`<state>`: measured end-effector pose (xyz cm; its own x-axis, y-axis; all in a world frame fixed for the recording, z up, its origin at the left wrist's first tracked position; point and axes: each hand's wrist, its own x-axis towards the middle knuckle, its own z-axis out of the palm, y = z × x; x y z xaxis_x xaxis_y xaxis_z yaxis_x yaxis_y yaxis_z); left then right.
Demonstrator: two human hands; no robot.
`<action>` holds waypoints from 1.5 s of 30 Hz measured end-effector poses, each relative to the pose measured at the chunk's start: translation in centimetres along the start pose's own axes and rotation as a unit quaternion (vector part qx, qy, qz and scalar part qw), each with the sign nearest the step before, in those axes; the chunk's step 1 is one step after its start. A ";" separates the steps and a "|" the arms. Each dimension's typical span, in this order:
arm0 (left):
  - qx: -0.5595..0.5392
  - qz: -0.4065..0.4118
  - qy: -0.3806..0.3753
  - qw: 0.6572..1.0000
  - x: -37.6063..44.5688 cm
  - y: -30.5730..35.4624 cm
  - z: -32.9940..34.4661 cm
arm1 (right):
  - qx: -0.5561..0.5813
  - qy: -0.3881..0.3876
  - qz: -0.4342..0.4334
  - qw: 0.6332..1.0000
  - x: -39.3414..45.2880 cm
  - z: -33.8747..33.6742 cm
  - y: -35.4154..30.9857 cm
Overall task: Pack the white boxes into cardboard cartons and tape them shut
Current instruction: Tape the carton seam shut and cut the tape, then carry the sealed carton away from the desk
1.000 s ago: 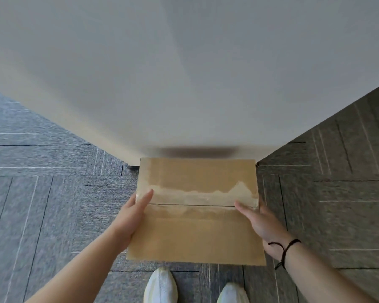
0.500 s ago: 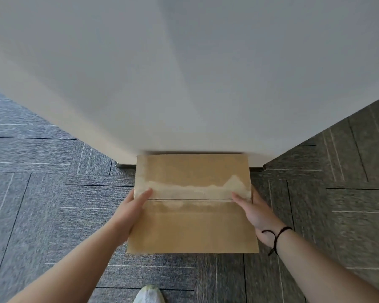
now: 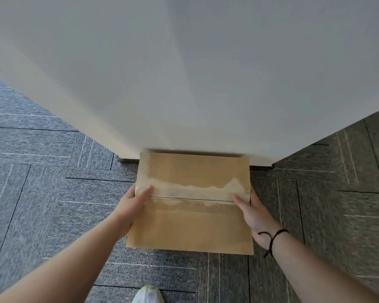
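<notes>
Both hands are holding a closed cardboard carton [image 3: 190, 204] between them, out in front of the person and above the floor. Left hand [image 3: 130, 206] is gripping the carton's left side, its thumb lying across the top face near the seam while the fingers are wrapping out of sight around the edge. Right hand [image 3: 253, 212] is gripping the right side in the same way, thumb resting on top beside the seam's other end, and a dark cord bracelet [image 3: 271, 237] is hanging around that wrist.

Top flaps of the carton are lying shut and meeting along a straight seam across the middle, and a pale, ragged-edged strip of tape [image 3: 195, 190] is running along that seam from side to side. The carton's far edge is sitting right at the foot of a white wall [image 3: 184, 73]; whether it is touching the wall cannot be told.

Grey carpet tiles [image 3: 42, 193] with thin pale lines are covering the floor below, and the toe of a white shoe [image 3: 148, 295] is showing at the bottom edge.
</notes>
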<state>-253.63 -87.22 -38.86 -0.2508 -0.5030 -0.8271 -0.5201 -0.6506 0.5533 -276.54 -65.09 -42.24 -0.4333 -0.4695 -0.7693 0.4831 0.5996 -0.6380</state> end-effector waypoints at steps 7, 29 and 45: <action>0.175 0.020 0.066 0.982 -0.5 0.9 0.2 | -0.081 0.051 0.015 0.995 -0.5 1.0 -1.6; 0.047 0.126 0.080 0.988 -50.4 24.1 -7.7 | -0.223 -0.066 -0.090 0.968 -48.2 11.6 -35.2; -0.231 0.162 0.369 0.885 -83.7 16.1 -20.6 | -0.354 -0.346 -0.262 0.828 -76.0 27.2 -39.6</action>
<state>-224.24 -67.34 41.31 0.3653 -0.8298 -0.4218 -0.0860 -0.4813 0.8723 -242.10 -70.81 40.59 0.2153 -0.8978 -0.3841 -0.3080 0.3108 -0.8992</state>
